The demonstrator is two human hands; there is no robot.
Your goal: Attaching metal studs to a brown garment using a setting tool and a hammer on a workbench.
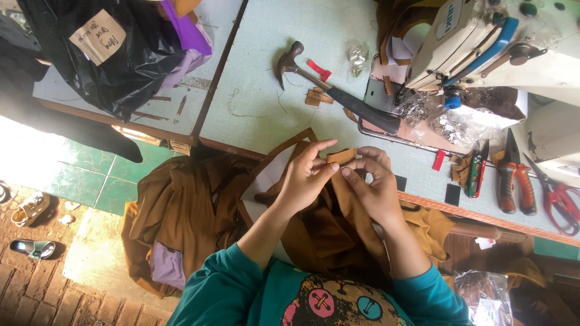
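My left hand (307, 175) and my right hand (374, 184) meet over the table's front edge. Both pinch a small folded strip of brown fabric (342, 156) between fingers and thumbs. The strip belongs to a brown garment (320, 226) that hangs from the table edge down over my lap. My sleeves are teal.
A hammer (338, 90) lies on the pale table (260, 78) beyond my hands. A white sewing machine (483, 42) stands at the top right. Pliers (513, 175), red scissors (559, 196) and a small tool lie at the right. A black plastic bag (115, 54) sits far left. More brown cloth (175, 223) is piled at my left.
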